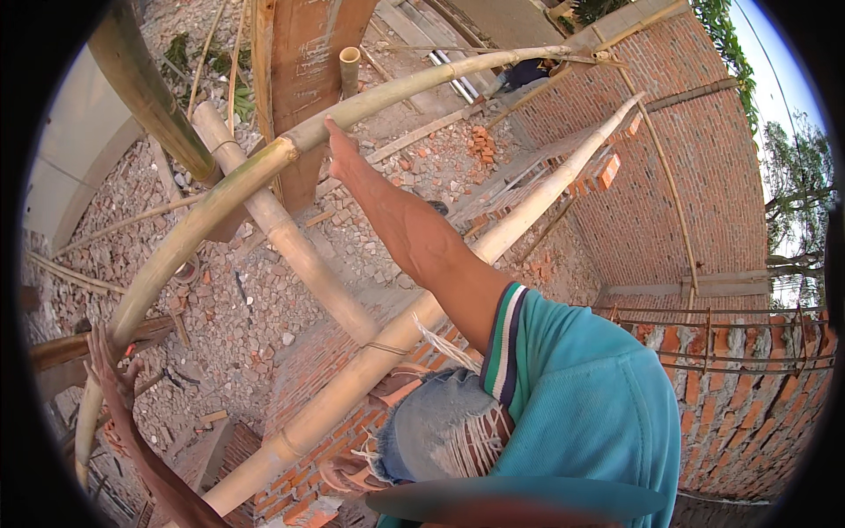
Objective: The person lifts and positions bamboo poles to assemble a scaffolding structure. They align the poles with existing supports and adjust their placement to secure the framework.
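Note:
A long, curved bamboo pole runs from the lower left up and over to the far right. My right hand grips its middle from the near side, thumb on the pole and the other fingers mostly hidden. Lower down, my left hand rests against the near end with its fingers stretched out and apart. A shorter bamboo crosspiece passes under the curved pole. Its near end meets a thick straight bamboo pole, where a tie wraps the pole. My bent knee in torn jeans is beside that straight pole.
Broken brick rubble covers the ground far below. A thick upright bamboo and a tall wooden board stand ahead. Brick walls rise at the right, with reinforcing bars along a nearer one. Another person is far off.

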Demonstrator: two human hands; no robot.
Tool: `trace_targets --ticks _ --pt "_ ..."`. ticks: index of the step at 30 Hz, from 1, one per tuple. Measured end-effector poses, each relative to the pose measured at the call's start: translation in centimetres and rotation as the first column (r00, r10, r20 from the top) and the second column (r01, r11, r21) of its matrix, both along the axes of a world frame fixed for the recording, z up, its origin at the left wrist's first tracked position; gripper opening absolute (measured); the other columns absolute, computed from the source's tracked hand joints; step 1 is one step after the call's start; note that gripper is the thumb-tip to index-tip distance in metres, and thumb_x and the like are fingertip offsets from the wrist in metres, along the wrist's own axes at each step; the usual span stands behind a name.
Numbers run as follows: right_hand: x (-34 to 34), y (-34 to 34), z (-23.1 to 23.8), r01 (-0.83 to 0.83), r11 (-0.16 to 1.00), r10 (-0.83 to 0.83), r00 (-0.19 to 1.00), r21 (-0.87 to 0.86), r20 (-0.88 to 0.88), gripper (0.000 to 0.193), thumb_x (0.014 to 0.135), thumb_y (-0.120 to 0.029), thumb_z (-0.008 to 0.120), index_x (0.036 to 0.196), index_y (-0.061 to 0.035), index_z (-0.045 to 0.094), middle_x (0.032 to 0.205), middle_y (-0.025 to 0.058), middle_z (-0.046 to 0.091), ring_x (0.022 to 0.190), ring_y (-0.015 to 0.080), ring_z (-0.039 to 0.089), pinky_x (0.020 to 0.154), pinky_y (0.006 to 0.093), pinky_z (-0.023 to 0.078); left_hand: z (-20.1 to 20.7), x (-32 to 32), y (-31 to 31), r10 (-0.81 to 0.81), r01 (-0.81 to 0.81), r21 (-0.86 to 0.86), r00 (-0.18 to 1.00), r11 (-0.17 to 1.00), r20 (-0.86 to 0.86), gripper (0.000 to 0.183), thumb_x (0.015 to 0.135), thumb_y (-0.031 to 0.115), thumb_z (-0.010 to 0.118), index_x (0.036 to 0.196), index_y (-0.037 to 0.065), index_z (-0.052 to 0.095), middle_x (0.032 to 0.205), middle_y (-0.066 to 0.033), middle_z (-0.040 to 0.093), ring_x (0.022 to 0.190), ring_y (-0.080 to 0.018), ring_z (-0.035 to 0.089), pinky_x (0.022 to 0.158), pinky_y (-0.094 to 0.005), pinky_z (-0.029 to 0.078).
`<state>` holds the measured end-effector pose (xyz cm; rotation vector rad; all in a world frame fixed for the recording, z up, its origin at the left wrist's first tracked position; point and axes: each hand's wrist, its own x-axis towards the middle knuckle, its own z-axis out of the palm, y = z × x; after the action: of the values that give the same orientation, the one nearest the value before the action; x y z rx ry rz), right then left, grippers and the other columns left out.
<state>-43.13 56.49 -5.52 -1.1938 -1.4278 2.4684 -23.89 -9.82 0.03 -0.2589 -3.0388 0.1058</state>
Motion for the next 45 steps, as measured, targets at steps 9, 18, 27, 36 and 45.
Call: trace_targets --ticks 9,18,27,36,45 --pt "-4.6 1.3 -4.8 0.133 0.980 -0.145 0.986 -0.145 -0.082 0.058 0.086 -0.028 0.082 0.134 -0.0123 0.055 0.129 0.0058 0.061 0.121 0.0232 0.056 0.106 0.0485 0.044 -5.7 -3.8 2.2 0.125 -0.124 0.016 0.991 0.992 -0.045 0.086 0.082 0.026 0.075 0.157 0.017 0.033 0.149 -0.0208 0.045 0.139 -0.0413 0.039 0.122 -0.0541 0.023" --pt "-1.4 2.3 -2.4 -0.167 0.986 0.166 0.986 -0.024 -0.010 0.063 0.080 -0.026 0.086 0.134 -0.0141 0.055 0.131 0.0076 0.060 0.119 0.0319 0.057 0.100 0.0564 0.046 -8.6 -7.7 1.4 -0.083 0.089 0.146 0.995 0.985 -0.049 0.093 0.066 0.027 0.076 0.147 -0.003 0.040 0.141 -0.0267 0.052 0.133 -0.0440 0.046 0.112 -0.0552 0.035" --pt "-2.5 1.8 -0.2 0.076 0.985 -0.089 0.993 -0.158 -0.076 0.062 0.079 -0.016 0.086 0.130 -0.0041 0.053 0.129 0.0104 0.061 0.119 0.0274 0.057 0.107 0.0431 0.041 -6.9 -8.0 3.5 -0.016 0.023 0.191 0.999 0.981 -0.040 0.068 0.061 0.022 0.066 0.125 0.000 0.059 0.112 -0.0242 0.064 0.112 -0.0473 0.056 0.095 -0.0523 0.046" --pt "2.2 0.5 -1.0 0.070 0.967 -0.099 0.989 -0.245 -0.106 0.059 0.077 -0.015 0.086 0.126 -0.0038 0.055 0.120 0.0110 0.062 0.112 0.0257 0.059 0.101 0.0413 0.047 -5.0 -3.8 2.5 0.041 -0.058 0.106 0.987 0.993 0.155 0.070 0.066 0.028 0.066 0.131 0.003 0.055 0.121 -0.0196 0.062 0.116 -0.0434 0.057 0.098 -0.0507 0.044" --pt "1.4 3.3 -0.2 0.162 0.933 -0.185 0.982 -0.321 -0.041 0.064 0.073 -0.015 0.086 0.127 -0.0049 0.054 0.121 0.0136 0.062 0.112 0.0332 0.061 0.099 0.0560 0.049 -5.4 -3.3 1.4 -0.083 0.084 0.145 0.996 0.986 -0.012 0.070 0.061 0.022 0.063 0.127 0.002 0.056 0.116 -0.0211 0.062 0.112 -0.0438 0.057 0.094 -0.0525 0.043"
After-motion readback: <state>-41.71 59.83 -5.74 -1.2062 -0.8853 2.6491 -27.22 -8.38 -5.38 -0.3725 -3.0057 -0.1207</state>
